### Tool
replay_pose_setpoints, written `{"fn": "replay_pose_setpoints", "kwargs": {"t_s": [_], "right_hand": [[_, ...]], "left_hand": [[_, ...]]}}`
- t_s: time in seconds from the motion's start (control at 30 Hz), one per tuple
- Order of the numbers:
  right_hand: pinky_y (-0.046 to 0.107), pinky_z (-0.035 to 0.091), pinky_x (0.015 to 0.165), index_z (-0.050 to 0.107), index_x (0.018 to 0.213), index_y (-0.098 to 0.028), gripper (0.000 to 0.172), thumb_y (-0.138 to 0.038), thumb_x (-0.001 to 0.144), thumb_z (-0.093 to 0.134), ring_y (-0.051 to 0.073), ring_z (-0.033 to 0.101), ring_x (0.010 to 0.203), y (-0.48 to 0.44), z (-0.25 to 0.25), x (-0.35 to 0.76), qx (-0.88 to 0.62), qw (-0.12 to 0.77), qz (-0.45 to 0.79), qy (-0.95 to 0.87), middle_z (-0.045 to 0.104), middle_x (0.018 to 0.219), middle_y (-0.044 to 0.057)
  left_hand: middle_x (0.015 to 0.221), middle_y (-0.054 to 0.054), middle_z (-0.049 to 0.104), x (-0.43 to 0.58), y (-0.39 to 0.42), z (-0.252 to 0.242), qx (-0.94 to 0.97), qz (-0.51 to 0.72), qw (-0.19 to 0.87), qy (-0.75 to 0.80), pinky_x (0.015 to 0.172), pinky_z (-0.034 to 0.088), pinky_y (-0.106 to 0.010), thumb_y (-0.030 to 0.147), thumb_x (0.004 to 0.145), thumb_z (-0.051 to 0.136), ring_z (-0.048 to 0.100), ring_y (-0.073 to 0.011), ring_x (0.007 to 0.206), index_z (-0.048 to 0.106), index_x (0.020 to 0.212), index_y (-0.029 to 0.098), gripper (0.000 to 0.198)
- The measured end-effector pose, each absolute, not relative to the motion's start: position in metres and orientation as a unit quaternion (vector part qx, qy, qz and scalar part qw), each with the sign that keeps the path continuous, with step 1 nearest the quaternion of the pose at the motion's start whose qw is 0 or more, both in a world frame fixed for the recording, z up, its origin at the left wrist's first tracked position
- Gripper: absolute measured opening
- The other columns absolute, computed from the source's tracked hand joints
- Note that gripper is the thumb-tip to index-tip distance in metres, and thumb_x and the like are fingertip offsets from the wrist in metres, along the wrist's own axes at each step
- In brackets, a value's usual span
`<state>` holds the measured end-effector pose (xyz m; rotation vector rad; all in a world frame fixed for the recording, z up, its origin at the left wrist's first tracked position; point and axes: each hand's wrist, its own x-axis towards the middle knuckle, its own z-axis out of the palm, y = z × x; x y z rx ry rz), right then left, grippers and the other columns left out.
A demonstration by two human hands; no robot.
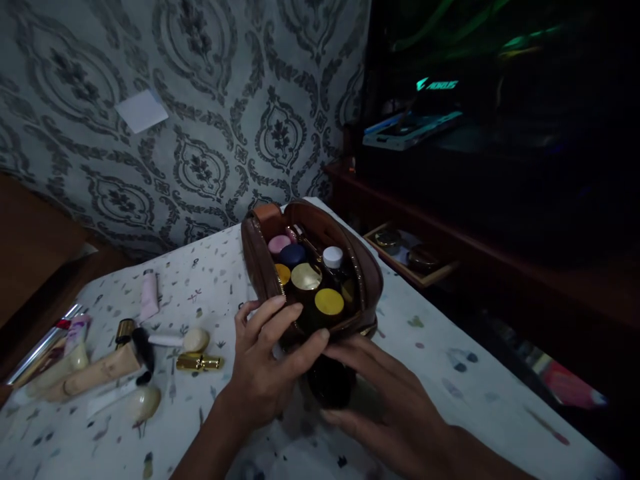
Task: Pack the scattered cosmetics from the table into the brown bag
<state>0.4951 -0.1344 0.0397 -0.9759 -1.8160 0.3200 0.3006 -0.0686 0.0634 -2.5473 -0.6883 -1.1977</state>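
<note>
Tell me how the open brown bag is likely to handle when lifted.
The brown bag should mostly hold its shape, as its far walls stand up. It is probably fairly heavy for its size, being packed with capped containers. Tipped far, it might spill them, since its top gapes open.

A patterned white tabletop bears a brown bag, pink tube, gold cylinder.

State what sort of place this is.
Probably a room in a home: grey damask-patterned wallpaper, a white printed table cover under an open brown zippered pouch of lidded containers, and an open light-edged wooden drawer.
</note>
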Motion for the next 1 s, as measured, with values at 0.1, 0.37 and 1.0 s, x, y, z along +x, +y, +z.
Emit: {"fn": "replay_pose_setpoints", "kwargs": {"t_s": [0.1, 0.37, 1.0], "right_hand": [[0.026, 0.060, 0.088, 0.056, 0.131, -0.024, 0.044, -0.032, 0.090, 0.070, 0.019, 0.071, 0.104, -0.135, 0.040, 0.497, -0.409, 0.513, 0.136, -0.742, 0.071, 0.113, 0.008], [0.023, 0.061, 0.087, 0.055, 0.130, -0.027, 0.045, -0.028, 0.088, 0.071, 0.018, 0.072, 0.101, -0.137, 0.049, 0.502, -0.425, 0.494, 0.187, -0.735, 0.071, 0.113, 0.007], [0.024, 0.063, 0.083, 0.058, 0.128, -0.029, 0.038, -0.038, 0.093, 0.066, 0.019, 0.071, 0.102, -0.137, 0.047, 0.500, -0.435, 0.543, 0.207, -0.688, 0.068, 0.110, 0.007]], "left_hand": [[0.125, -0.008, 0.060, 0.300, -0.070, 0.063, -0.875, -0.409, 0.102, -0.240, 0.109, 0.036, -0.050, 0.010, 0.096, 0.044, 0.049, -0.0255, 0.129, 0.070, 0.114, 0.029, 0.037], [0.130, -0.012, 0.058, 0.293, -0.072, 0.063, -0.895, -0.368, 0.085, -0.236, 0.114, 0.030, -0.054, 0.038, 0.105, 0.032, 0.044, -0.0294, 0.134, 0.067, 0.119, 0.022, 0.041], [0.132, -0.012, 0.058, 0.291, -0.070, 0.061, -0.898, -0.364, 0.091, -0.230, 0.117, 0.028, -0.054, 0.058, 0.103, 0.025, 0.042, -0.0297, 0.136, 0.069, 0.114, 0.022, 0.058]]}}
